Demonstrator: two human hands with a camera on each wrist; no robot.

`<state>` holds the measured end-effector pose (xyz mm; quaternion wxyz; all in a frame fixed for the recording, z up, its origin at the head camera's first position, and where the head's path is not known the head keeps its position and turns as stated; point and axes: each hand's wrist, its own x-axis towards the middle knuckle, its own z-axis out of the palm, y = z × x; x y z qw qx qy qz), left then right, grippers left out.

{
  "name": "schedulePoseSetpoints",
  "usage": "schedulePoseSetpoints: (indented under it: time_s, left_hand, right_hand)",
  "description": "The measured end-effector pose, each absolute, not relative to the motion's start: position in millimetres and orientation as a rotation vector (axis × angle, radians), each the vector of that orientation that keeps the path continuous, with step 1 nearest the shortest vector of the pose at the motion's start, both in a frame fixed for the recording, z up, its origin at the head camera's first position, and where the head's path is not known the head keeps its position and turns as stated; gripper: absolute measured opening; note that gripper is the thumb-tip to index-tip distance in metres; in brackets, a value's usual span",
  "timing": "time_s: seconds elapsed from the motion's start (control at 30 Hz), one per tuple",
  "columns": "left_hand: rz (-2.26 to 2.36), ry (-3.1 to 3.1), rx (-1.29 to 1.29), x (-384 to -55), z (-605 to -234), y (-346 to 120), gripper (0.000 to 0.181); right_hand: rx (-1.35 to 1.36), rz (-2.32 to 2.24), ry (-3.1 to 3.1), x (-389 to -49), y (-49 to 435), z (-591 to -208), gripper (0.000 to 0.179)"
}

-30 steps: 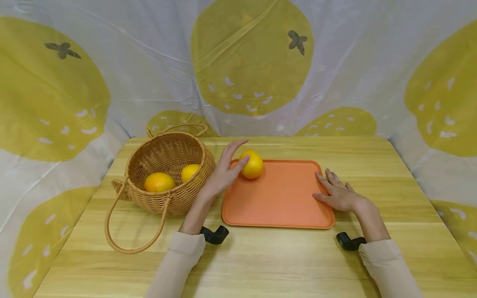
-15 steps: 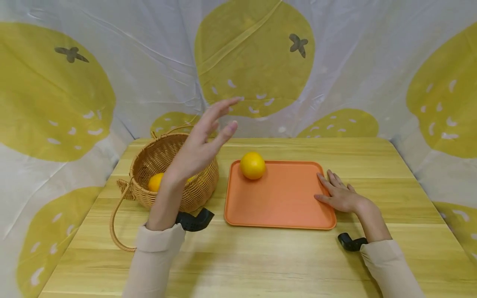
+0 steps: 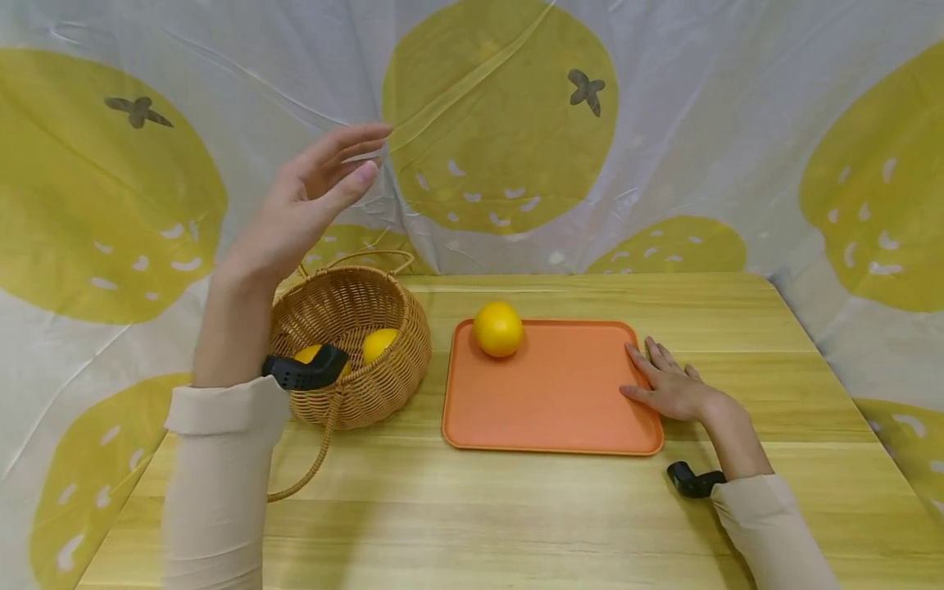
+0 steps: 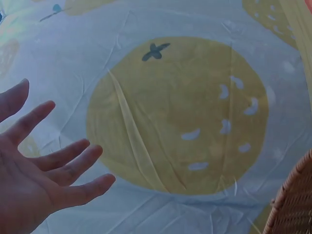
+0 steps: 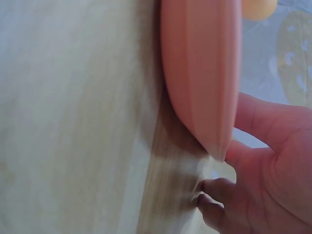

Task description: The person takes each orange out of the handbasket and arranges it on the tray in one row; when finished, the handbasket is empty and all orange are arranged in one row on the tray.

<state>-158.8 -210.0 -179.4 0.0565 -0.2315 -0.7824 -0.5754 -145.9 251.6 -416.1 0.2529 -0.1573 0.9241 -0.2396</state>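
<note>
My left hand point(image 3: 295, 205) is raised in the air above the wicker basket point(image 3: 398, 385), its fingers extended and nothing in them. The left wrist view shows the same spread fingers point(image 4: 78, 163) against the curtain. On the far left corner of the orange tray point(image 3: 553, 393) sits a round orange fruit point(image 3: 498, 329). My right hand point(image 3: 671, 389) rests at the tray's right edge, thumb and a finger over the rim and the other fingers toward the table. In the right wrist view its fingers point(image 5: 217, 190) reach the tabletop beside the tray's side.
Inside the basket lie two more orange-yellow fruits, one point(image 3: 379, 344) at the right and one partly hidden behind the black wrist device point(image 3: 306, 369). A basket handle point(image 3: 317, 467) hangs onto the wooden table point(image 3: 553, 524). A lemon-print curtain point(image 3: 664, 147) closes off the back.
My left hand has left the orange fruit at the tray's corner and risen up and leftward over the basket. The fruit stays on the tray. My right hand has not moved.
</note>
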Motion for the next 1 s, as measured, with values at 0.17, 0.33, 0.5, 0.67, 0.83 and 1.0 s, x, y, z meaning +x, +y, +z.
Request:
schedulePoseSetpoints:
  time_s: [0.17,0.33,0.5,0.67,0.83,1.0]
  left_hand:
    - [-1.768,-2.468,-0.766,-175,-192,-242,0.04]
    - [-1.755,-2.641,-0.832,-192,-214,-273,0.038]
    - [-1.654,-2.865,-0.851,-205,-239,-293,0.033]
    - [-1.57,-3.164,-0.851,-213,-257,-299,0.033]
    - [-1.557,-3.325,-0.917,-222,-271,-295,0.033]
    - [-1.494,-3.447,-0.92,-229,-282,-291,0.033]
  right_hand:
    - [-0.425,-0.652,2.518,-146,252,-417,0.088]
    - [-0.426,-0.651,2.522,-145,252,-417,0.088]
    - [-0.425,-0.657,2.524,-145,252,-418,0.088]
    - [-0.423,-0.66,2.524,-144,252,-417,0.088]
    - [-0.423,-0.659,2.527,-144,252,-416,0.088]
    - [-0.424,-0.668,2.524,-144,252,-417,0.088]
